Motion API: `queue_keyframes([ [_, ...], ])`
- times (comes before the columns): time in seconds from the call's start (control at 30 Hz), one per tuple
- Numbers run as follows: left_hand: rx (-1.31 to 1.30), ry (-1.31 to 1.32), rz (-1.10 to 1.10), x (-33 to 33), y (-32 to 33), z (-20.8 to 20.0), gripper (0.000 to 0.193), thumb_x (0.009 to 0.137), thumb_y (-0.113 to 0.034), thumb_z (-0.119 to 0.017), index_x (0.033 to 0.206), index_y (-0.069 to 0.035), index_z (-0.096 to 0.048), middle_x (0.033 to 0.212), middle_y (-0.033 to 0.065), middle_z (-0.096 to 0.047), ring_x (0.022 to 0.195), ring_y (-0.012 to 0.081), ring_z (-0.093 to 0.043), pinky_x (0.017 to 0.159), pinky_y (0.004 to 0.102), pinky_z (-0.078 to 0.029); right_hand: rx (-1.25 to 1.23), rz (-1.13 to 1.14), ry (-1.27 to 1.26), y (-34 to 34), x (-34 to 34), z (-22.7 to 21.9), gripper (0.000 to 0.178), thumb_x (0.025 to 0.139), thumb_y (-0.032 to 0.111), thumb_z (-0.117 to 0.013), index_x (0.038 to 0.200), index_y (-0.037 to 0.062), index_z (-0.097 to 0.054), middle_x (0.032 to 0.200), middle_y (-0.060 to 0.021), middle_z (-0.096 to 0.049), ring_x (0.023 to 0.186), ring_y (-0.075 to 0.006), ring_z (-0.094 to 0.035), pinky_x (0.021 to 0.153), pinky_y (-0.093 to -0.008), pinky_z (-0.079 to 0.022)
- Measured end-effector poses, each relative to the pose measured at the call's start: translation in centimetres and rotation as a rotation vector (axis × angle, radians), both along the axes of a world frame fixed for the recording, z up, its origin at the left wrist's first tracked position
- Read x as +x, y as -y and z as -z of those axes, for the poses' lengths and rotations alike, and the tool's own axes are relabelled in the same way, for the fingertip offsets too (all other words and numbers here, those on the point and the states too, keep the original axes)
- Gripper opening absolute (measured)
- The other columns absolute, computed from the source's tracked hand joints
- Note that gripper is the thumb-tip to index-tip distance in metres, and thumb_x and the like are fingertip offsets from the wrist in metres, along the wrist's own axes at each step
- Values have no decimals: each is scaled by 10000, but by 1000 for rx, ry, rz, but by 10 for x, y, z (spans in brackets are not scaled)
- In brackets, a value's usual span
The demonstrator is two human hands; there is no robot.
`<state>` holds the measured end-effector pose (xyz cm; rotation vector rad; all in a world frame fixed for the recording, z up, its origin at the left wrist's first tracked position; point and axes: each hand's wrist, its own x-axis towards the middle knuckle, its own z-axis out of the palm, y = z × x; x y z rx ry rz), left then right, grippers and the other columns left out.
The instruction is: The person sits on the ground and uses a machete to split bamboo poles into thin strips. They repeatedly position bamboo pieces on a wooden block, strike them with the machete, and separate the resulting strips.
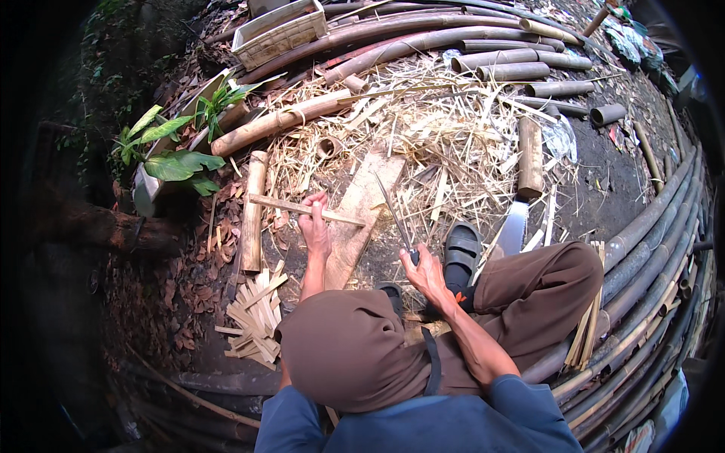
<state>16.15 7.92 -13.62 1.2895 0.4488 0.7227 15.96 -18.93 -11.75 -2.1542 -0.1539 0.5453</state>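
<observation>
My left hand (pixel 316 226) is closed round a flat bamboo strip (pixel 279 203). The strip lies crosswise, its right end over a worn wooden board (pixel 370 185) that slopes away on the ground. In my right hand (pixel 427 273) is the dark handle of a knife (pixel 392 205). Its long narrow blade points away and slightly left, apart from the strip. Close to my left forearm, split bamboo strips (pixel 260 317) lie in a loose pile. A short bamboo length (pixel 254 211) lies just left of the strip's far-left end.
Pale shavings (pixel 423 128) cover the ground ahead. A broad metal blade (pixel 513 229) lies beside my sandalled foot (pixel 462 253), below a bamboo piece (pixel 530 162). Long bamboo poles (pixel 649 219) line the right side; cut tubes (pixel 513 71) and a crate (pixel 279 34) stand at the back.
</observation>
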Motion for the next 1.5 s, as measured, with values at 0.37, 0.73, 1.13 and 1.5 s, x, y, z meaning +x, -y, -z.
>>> queue_keyframes([
  [0.37, 59, 331, -363, -5, 15, -109, 396, 1019, -328, -487, 710, -124, -346, 603, -30, -319, 539, 71, -288, 533, 235, -266, 298, -278, -224, -83, -25, -56, 486, 962, 474, -476, 959, 2, -589, 667, -278, -578, 688, -482, -596, 626, -503, -447],
  [0.73, 145, 247, -458, 0, 21, -108, 426, 1027, -372, -450, 715, -124, -299, 621, -25, -300, 569, 97, -294, 576, 268, -303, -21, -117, -243, -34, 1, 53, 627, 957, 547, -416, 878, -40, -620, 797, -318, -632, 831, -489, -628, 751, -543, -475],
  [1.13, 216, 83, -597, 7, 34, -101, 335, 1047, -323, -405, 833, -66, -381, 721, 21, -404, 667, 115, -385, 658, 279, -371, -21, -96, -160, -40, -17, 67, 572, 963, 515, -433, 996, -32, -597, 811, -318, -631, 859, -495, -620, 736, -535, -479],
  [1.5, -163, -189, 73, -25, 18, -44, 289, 1034, -176, -387, 1300, -63, -395, 757, 14, -473, 556, 89, -440, 517, 245, -431, 16, -181, 217, -38, 42, 19, 406, 825, 420, -660, 977, 54, -574, 702, -196, -649, 669, -392, -653, 601, -480, -508],
])
